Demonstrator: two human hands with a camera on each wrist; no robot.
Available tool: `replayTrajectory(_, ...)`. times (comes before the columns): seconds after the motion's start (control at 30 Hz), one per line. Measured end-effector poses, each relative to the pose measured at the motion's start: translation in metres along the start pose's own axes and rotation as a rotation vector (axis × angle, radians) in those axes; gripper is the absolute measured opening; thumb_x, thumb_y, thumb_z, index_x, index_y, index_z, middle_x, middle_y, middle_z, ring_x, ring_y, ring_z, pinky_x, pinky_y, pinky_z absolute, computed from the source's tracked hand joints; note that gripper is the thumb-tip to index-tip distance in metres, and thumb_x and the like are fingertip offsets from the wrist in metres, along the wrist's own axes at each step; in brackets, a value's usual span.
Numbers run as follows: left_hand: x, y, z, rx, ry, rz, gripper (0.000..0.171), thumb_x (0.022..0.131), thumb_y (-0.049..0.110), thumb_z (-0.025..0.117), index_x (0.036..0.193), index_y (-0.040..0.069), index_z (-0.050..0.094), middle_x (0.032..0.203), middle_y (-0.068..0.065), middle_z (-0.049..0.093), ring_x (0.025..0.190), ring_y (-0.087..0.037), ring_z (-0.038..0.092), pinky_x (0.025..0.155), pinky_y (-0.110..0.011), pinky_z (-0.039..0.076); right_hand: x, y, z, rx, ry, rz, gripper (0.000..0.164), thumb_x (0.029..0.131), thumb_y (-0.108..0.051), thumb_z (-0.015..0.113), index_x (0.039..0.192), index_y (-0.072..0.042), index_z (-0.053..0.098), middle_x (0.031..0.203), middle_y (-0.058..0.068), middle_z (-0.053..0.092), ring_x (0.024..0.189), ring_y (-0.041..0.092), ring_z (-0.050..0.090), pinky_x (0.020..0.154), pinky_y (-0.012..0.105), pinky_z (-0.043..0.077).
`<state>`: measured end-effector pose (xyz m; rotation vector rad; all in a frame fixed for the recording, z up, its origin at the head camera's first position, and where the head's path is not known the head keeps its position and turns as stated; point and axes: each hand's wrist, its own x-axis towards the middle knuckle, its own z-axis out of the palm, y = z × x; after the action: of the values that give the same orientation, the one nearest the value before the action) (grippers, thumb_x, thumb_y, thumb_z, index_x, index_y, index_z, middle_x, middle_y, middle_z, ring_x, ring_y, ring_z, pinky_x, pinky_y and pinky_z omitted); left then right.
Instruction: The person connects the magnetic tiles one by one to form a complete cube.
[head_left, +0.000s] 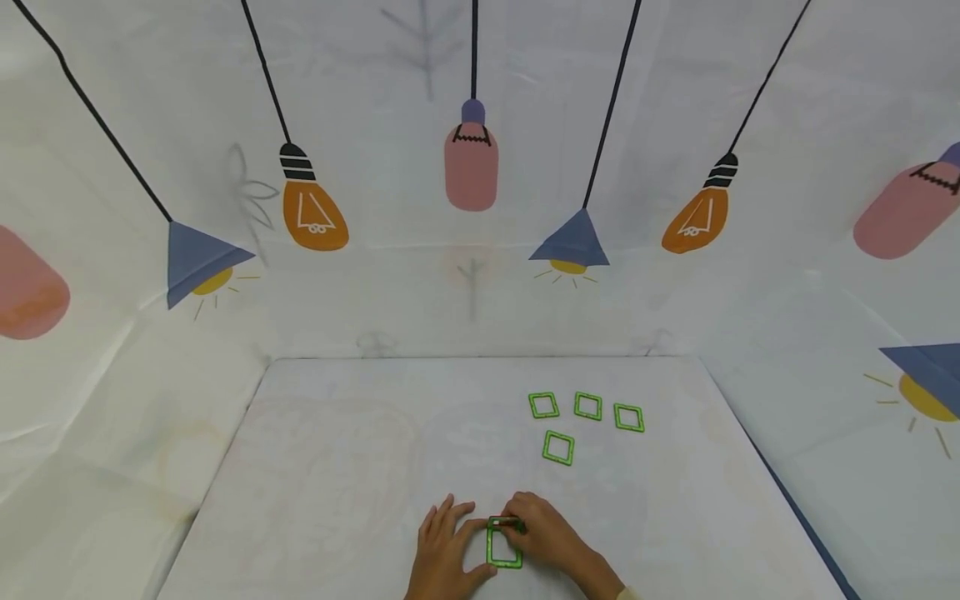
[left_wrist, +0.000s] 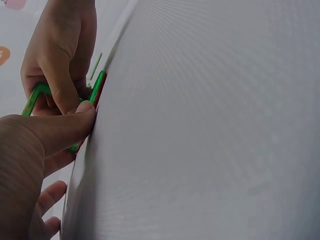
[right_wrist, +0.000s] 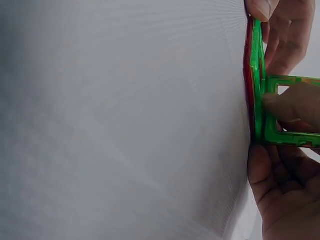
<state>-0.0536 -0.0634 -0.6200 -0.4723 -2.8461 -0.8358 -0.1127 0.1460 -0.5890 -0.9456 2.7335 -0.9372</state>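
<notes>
A green magnetic square tile [head_left: 505, 566] with an open middle lies flat on the white table, and a red layer [right_wrist: 247, 70] shows beneath it. My left hand [head_left: 442, 554] holds this flat tile between the thumb and index finger, at its near and far left corners. Over the far edge, my right hand [head_left: 543, 532] pinches a second green square tile [right_wrist: 295, 140] that stands upright. In the right wrist view the upright tile meets the flat one; whether they are joined cannot be told. Fingers cover part of both tiles.
Several more green square tiles lie flat farther back, right of centre, among them a nearer one [head_left: 558, 448] and a rightmost one [head_left: 629, 417]. A white backdrop [head_left: 480, 317] printed with lamps rises behind the table [head_left: 330, 467] and along both sides.
</notes>
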Motion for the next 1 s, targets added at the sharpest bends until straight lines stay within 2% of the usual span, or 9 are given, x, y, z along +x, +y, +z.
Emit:
replayTrajectory(0.2, 0.0004, 0.0002, -0.0002, -0.003, -0.008, -0.005, 0.060, 0.073, 0.061, 0.077, 0.120, 0.026, 0.066, 0.136, -0.002, 0.055, 0.136, -0.040, 0.044, 0.110, -0.063, 0.033, 0.0012, -0.0002, -0.0013, 0.031, -0.037, 0.042, 0.012, 0.083, -0.008, 0.076, 0.090, -0.015, 0.070, 0.081, -0.008, 0.063, 0.073, -0.005, 0.049, 0.064, 0.017, 0.048)
replayTrajectory(0.43, 0.0005, 0.0004, 0.0004, -0.011, -0.042, -0.031, 0.060, 0.072, 0.061, 0.078, 0.121, 0.027, 0.065, 0.139, -0.001, 0.053, 0.138, -0.039, 0.041, 0.112, -0.061, 0.028, -0.0001, 0.0005, 0.0006, -0.025, -0.007, 0.018, 0.014, 0.081, -0.007, 0.077, 0.084, -0.016, 0.068, 0.079, -0.014, 0.056, 0.072, -0.005, 0.044, 0.062, 0.014, 0.045)
replayTrajectory(0.63, 0.0011, 0.0010, -0.0010, -0.019, -0.065, -0.048, 0.059, 0.073, 0.059, 0.078, 0.121, 0.027, 0.064, 0.140, -0.002, 0.052, 0.141, -0.039, 0.038, 0.114, -0.060, 0.023, -0.0009, -0.0003, 0.0006, -0.024, 0.006, 0.003, 0.015, 0.081, -0.006, 0.077, 0.085, -0.016, 0.067, 0.079, -0.014, 0.056, 0.071, -0.006, 0.043, 0.061, 0.013, 0.045)
replayTrajectory(1.0, 0.0012, 0.0005, 0.0013, -0.008, -0.075, -0.056, 0.059, 0.073, 0.060, 0.078, 0.121, 0.028, 0.064, 0.141, 0.000, 0.052, 0.141, -0.038, 0.038, 0.115, -0.059, 0.024, -0.0014, 0.0014, 0.0010, 0.015, -0.006, 0.040, 0.016, 0.080, -0.004, 0.077, 0.084, -0.016, 0.066, 0.077, -0.015, 0.055, 0.069, -0.006, 0.042, 0.060, 0.013, 0.044)
